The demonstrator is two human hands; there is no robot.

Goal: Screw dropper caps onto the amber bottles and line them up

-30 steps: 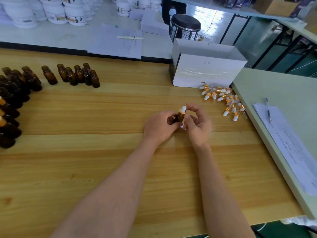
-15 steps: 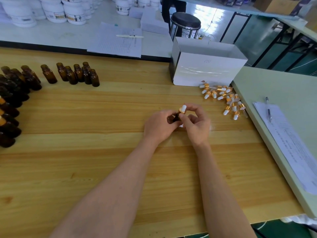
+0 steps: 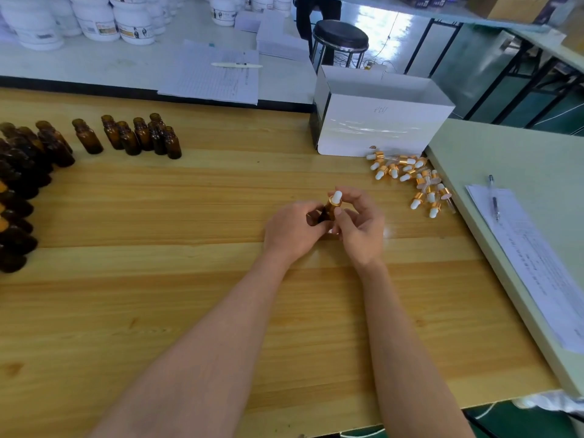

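Note:
Over the middle of the wooden table (image 3: 158,295), my left hand (image 3: 292,229) grips a small amber bottle (image 3: 325,213), tilted to the right. My right hand (image 3: 360,226) pinches the bottle's gold dropper cap (image 3: 335,200) with its white bulb, thumb and fingers around the gold collar. A loose pile of several dropper caps (image 3: 410,180) lies to the right, in front of a white box. Several uncapped amber bottles (image 3: 142,137) stand at the back left. More bottles (image 3: 15,200) crowd the left edge, some with gold caps.
An open white cardboard box (image 3: 382,121) stands at the back right. A pale green table (image 3: 505,172) adjoins on the right, bearing papers (image 3: 537,263) and a pen (image 3: 493,197). Behind are a white bench with papers (image 3: 211,74), white tubs (image 3: 94,20) and a black stool (image 3: 340,36).
Both hands stayed in place on the bottle. My right fingers shifted around the dropper cap, turning it.

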